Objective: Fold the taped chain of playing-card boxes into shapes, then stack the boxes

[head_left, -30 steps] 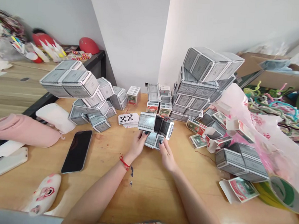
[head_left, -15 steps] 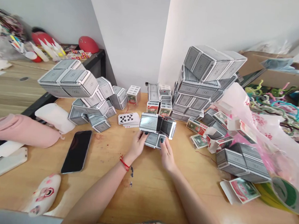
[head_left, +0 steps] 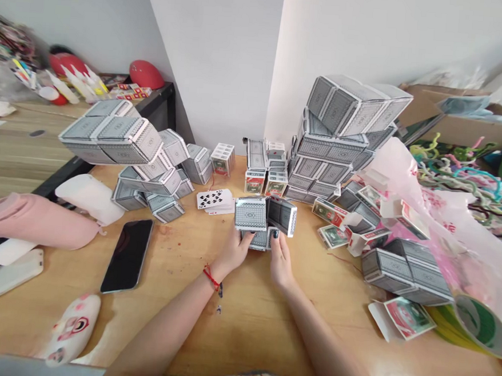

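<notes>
Between my two hands is a block built from folded playing cards (head_left: 250,215), with grey patterned backs facing out and a dark gap between its sections. My left hand (head_left: 234,250) grips its lower left part, thumb on the near face. At the lower right, my right hand (head_left: 281,261) pinches it with a dark-nailed thumb in front. Fingers behind the block are hidden. Just left of it lie loose playing cards (head_left: 214,199), face up. Beyond it stand upright card boxes (head_left: 255,181) with more folded-card pieces on top.
Tall stacked card blocks (head_left: 327,142) rise at the back right, another leaning stack (head_left: 128,139) at the left. Opened card boxes (head_left: 333,237) and a tape roll (head_left: 477,324) lie right. A phone (head_left: 126,255), a mouse-shaped white object (head_left: 73,329) and a pink case (head_left: 38,219) are left.
The card block has tilted, so its upper left face now shows more squarely to me. My left hand has shifted slightly right, and its wrist has turned a little.
</notes>
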`<state>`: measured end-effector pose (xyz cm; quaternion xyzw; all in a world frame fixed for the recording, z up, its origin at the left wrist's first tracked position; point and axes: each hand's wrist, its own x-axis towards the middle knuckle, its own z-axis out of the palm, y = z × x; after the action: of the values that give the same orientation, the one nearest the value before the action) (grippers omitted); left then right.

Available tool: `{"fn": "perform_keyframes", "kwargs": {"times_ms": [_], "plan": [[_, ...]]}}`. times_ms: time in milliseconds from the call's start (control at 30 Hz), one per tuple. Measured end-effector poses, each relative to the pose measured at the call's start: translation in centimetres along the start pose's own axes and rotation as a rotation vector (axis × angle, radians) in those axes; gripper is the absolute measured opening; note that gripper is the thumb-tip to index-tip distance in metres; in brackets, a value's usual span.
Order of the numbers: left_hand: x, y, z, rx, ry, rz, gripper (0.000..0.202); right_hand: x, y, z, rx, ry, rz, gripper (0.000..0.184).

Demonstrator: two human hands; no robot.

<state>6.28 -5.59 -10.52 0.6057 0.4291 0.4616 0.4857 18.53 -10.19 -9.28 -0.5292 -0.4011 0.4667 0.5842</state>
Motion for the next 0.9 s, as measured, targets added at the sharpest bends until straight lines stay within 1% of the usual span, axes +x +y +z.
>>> {"fn": "perform_keyframes", "kwargs": {"times_ms": [133,333,500,633,900], "plan": [[0.1,0.7,0.0,-0.021,-0.026,-0.015,0.038,0.0,0.3,-0.2,0.017,0.007,0.010,0.053],[0.0,1.1,0.0,-0.009,-0.047,-0.030,0.039,0.0,1.2,-0.5,0.123,0.015,0.056,0.051],[0.0,1.4,0.0,-0.005,-0.042,-0.021,0.040,0.0,1.1,-0.6,0.090,0.016,0.067,0.052],[0.0,1.1,0.0,-0.007,-0.040,-0.027,0.041,0.0,1.1,-0.5,0.089,0.023,0.072,0.052],[-0.2,-0.4,-0.1,-0.038,-0.031,-0.024,0.045,0.2,1.2,-0.6,0.078,0.007,0.098,0.050]]}}
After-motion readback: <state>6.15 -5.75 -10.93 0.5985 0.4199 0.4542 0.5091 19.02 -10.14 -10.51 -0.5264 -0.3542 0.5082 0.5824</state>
